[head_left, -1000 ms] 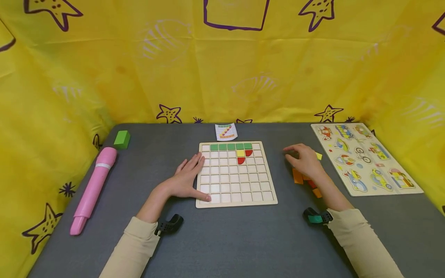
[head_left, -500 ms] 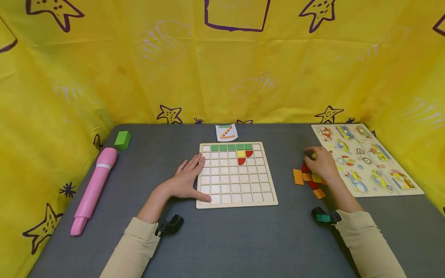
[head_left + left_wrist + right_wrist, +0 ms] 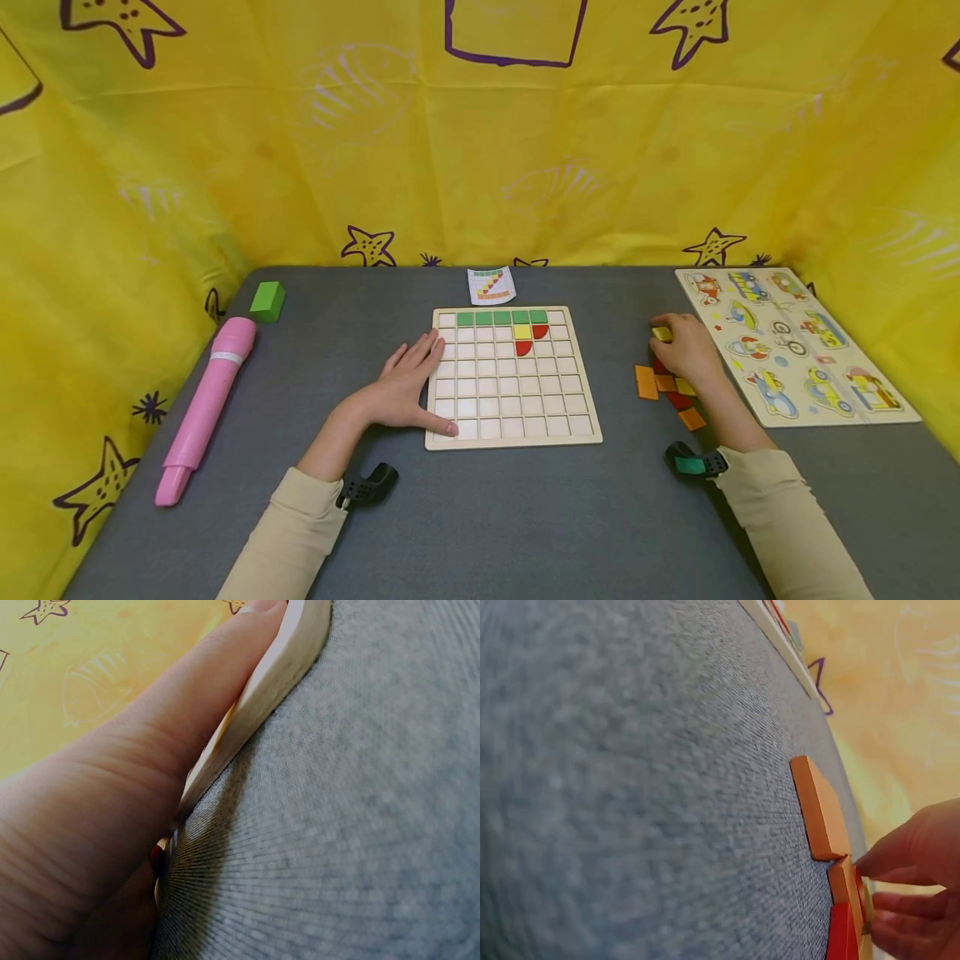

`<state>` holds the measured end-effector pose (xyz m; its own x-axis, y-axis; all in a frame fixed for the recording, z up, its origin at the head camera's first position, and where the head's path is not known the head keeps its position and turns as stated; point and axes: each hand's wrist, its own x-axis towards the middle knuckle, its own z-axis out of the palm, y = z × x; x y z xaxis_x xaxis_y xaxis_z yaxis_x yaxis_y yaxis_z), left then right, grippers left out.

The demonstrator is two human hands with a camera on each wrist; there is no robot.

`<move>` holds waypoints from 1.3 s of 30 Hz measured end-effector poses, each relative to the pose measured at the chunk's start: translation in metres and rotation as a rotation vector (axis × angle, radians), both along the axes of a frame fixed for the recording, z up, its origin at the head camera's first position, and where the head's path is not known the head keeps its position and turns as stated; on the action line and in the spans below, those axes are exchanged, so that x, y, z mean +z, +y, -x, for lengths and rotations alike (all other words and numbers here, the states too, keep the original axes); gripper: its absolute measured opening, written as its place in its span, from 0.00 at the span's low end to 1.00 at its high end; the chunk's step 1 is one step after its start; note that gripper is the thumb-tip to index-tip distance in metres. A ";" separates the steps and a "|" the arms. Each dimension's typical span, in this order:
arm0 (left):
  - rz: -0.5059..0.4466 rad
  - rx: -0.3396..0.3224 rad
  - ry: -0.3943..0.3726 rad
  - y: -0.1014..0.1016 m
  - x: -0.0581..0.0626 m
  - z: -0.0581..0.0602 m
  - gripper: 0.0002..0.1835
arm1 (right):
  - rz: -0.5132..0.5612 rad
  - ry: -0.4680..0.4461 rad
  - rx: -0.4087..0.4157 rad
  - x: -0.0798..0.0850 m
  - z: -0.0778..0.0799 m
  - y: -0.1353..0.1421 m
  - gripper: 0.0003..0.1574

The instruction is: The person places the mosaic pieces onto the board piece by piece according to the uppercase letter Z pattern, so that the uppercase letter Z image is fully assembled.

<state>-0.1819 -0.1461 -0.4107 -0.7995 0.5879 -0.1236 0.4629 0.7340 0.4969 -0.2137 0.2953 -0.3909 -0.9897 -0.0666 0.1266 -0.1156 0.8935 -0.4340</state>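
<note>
My left hand (image 3: 396, 390) rests against the left side of a wooden grid board (image 3: 558, 444), fingers spread. Its thumb lies on the board's near left corner, close up in the left wrist view. On the board sit a row of green square tiles (image 3: 502, 318), one yellow square tile (image 3: 522, 332) and two red quarter-circle tiles (image 3: 523, 348). To the right, my right hand (image 3: 690, 348) pinches a yellow tile (image 3: 662, 333) between thumb and fingers. Under and beside it lie loose tiles: orange ones (image 3: 647, 382), red ones (image 3: 679, 401) and a yellow one (image 3: 685, 387).
A small pattern card (image 3: 491, 286) lies behind the board. At the left are a pink toy microphone (image 3: 207, 408) and a green block (image 3: 267, 302). A picture puzzle board (image 3: 795, 350) lies at the right. Yellow cloth (image 3: 480, 158) hangs around the grey table (image 3: 510, 525).
The right hand has drawn back right from nearer the grid board to the loose tiles and now pinches a yellow tile. The left hand has stayed at the board.
</note>
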 end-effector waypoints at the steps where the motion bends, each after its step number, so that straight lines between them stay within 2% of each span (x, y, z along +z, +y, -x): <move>1: 0.002 0.000 -0.001 0.000 0.000 0.000 0.71 | -0.002 -0.005 0.012 0.000 0.000 0.000 0.22; 9: -0.008 0.003 -0.002 -0.001 0.001 -0.001 0.71 | 0.093 -0.071 0.141 0.002 0.001 -0.012 0.21; 14: -0.010 0.001 -0.003 -0.001 0.001 -0.001 0.71 | 0.137 -0.074 0.167 0.000 0.001 -0.019 0.20; 24: 0.014 0.000 -0.011 -0.002 -0.001 0.000 0.72 | 0.143 -0.019 0.189 -0.005 0.001 -0.028 0.19; 31: 0.001 0.002 -0.018 -0.001 0.000 0.000 0.71 | 0.190 -0.051 0.221 -0.005 0.001 -0.054 0.19; 39: 0.009 0.005 -0.015 0.000 0.001 0.000 0.71 | 0.243 -0.111 0.267 0.001 0.001 -0.097 0.16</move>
<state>-0.1820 -0.1463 -0.4096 -0.8002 0.5831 -0.1406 0.4522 0.7405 0.4972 -0.2147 0.1984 -0.3896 -0.9502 -0.3053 0.0632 -0.2707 0.7074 -0.6529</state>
